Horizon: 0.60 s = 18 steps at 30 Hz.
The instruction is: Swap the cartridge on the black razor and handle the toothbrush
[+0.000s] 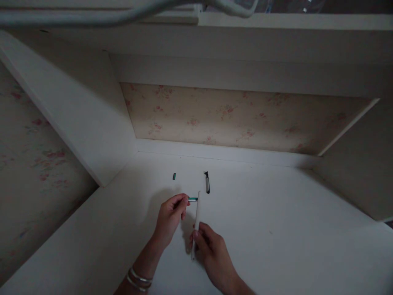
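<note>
While dim light falls across a white desk (276,229) set into an alcove backed by floral wallpaper (239,119), a person works two small parts together near the desk's middle. Their right hand (211,250) is closed around the near end of a slim white tube (197,217), which stands tilted with its far end pointing away from them. Their left hand (170,217), bangles (139,278) at the wrist, pinches a short green piece (193,199) between thumb and fingertips, its tip touching or just beside the upper end of the tube; the dark, soft picture does not settle which. Farther back on the desk lie a small green cap-like bit (174,176) to the left and a black clip-like part (207,182) to the right, apart from each other and from both hands. The risk appears to lie in the pinch: the green piece is small and held only at one end, so a slight misalignment against the tube could make it slip free onto the desk. The loose parts beyond, lying unsecured, could likewise be knocked by a sweeping wrist.
</note>
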Each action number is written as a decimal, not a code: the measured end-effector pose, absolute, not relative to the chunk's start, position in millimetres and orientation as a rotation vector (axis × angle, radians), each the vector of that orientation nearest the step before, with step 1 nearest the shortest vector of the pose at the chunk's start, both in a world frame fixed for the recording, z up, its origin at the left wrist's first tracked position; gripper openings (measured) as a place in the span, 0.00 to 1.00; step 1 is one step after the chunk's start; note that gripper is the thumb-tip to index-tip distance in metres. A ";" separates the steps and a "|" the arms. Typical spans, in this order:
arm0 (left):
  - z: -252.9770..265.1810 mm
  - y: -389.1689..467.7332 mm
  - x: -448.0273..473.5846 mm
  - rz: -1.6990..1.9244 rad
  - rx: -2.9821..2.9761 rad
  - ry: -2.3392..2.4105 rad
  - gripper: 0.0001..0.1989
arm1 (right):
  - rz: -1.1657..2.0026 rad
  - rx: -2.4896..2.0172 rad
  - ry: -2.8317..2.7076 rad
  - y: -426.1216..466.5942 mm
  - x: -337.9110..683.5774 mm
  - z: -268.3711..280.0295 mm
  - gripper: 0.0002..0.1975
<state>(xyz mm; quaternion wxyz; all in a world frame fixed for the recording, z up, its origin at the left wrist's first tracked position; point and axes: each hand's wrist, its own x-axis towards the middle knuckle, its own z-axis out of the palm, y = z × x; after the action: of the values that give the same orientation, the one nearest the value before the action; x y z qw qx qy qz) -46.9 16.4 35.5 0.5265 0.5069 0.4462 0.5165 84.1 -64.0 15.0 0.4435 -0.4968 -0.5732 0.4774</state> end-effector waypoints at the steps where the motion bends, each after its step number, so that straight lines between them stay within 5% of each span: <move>1: 35.3 16.5 -46.9 1.232 1.212 1.069 0.15 | 1.184 -1.234 -1.415 -64.0 84.2 14.5 0.14; 18: 35.2 16.6 -47.0 1.214 1.206 1.067 0.15 | 1.229 -1.182 -1.498 -65.5 78.0 16.7 0.12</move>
<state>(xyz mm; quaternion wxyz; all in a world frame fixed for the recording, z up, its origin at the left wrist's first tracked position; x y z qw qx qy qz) -47.0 16.6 35.2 0.5332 0.5059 0.4477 0.5092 78.0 -65.5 16.7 0.4220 -0.4722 -0.5984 0.4909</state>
